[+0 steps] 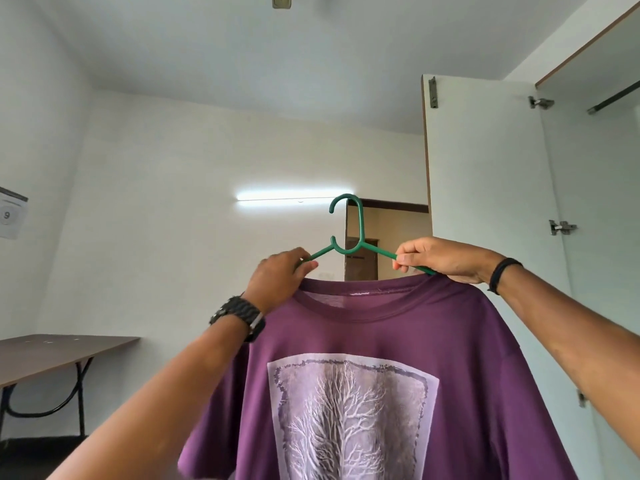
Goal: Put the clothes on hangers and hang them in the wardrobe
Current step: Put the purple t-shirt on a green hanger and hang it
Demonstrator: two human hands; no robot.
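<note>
A purple T-shirt (363,327) with a pale tree print hangs on a green plastic hanger (349,233), held up high in front of me. My left hand (280,275) grips the hanger's left arm at the shirt's collar. My right hand (440,259) pinches the hanger's right arm where it enters the shirt's shoulder. The hook points up and curls to the left. The open wardrobe (595,202) stands at the right, with its rail (613,98) showing near the top.
The wardrobe's white door (485,188) stands open just right of the hanger. A brown table (52,355) with black legs sits at the lower left. A doorway (391,237) lies behind the hanger, under a lit tube light (291,195).
</note>
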